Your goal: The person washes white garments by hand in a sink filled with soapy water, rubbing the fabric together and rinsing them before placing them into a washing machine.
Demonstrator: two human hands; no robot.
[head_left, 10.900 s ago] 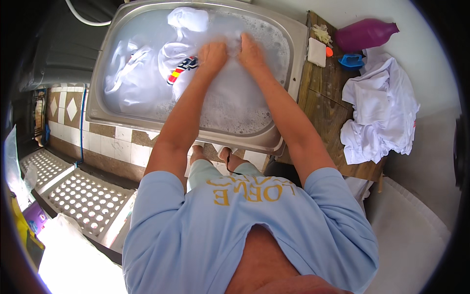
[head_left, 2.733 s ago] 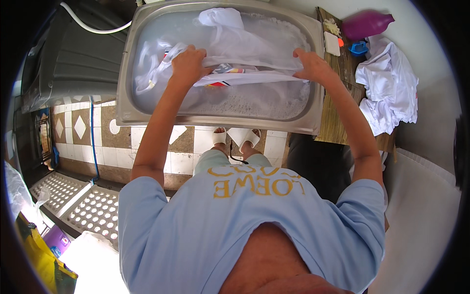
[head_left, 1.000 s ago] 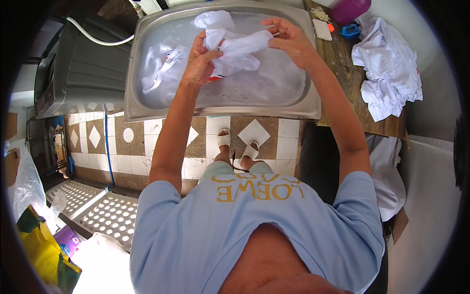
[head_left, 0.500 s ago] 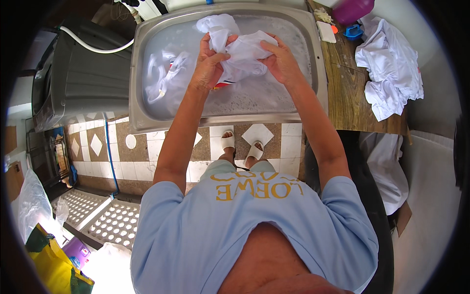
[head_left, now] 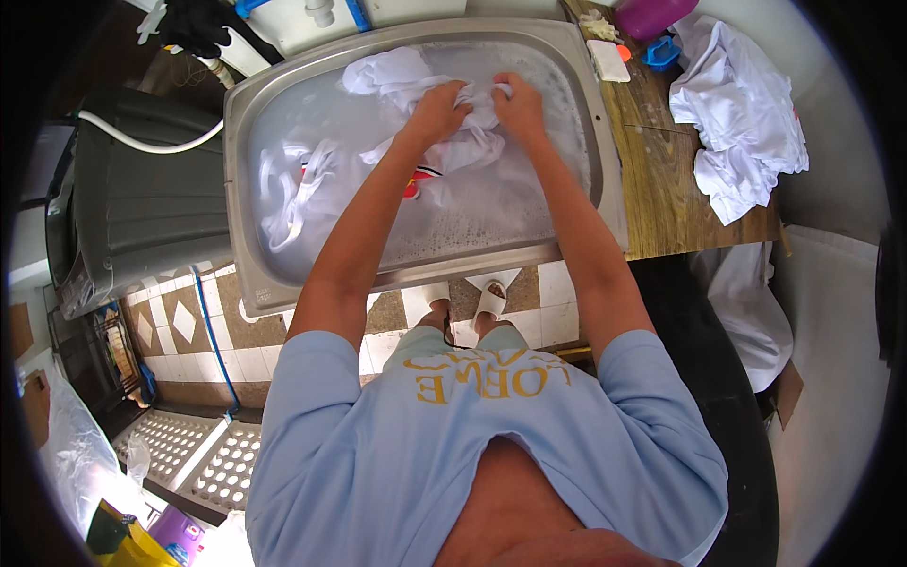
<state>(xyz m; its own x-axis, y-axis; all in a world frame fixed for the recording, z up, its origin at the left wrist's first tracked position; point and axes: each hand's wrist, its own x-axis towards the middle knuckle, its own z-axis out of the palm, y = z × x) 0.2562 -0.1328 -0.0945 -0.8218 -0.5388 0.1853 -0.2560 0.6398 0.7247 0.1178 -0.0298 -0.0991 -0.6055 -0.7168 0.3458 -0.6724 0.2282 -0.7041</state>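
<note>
Soapy, cloudy water fills a metal sink [head_left: 238,198], and a wet white garment [head_left: 472,151] with a red, yellow and black patch lies partly under it. My left hand [head_left: 440,113] is closed on the cloth, fingers curled into its folds. Close by on the right, my right hand [head_left: 520,106] pinches another part of the same garment, a bit of white showing at the fingertips. Both hands are low, at the water's surface. Another white cloth [head_left: 300,194] floats at the sink's left side, apart from my hands.
Right of the sink, a wooden counter [head_left: 657,189] bears a pile of white clothes [head_left: 737,113], a blue-handled brush [head_left: 661,55], a white soap bar [head_left: 607,60] and a purple container [head_left: 652,15]. A dark grey appliance [head_left: 151,189] with a white hose [head_left: 151,146] stands at left.
Both hands have lowered the white garment from above the sink into the water, where it now spreads out. The view has shifted slightly, showing more behind the sink.
</note>
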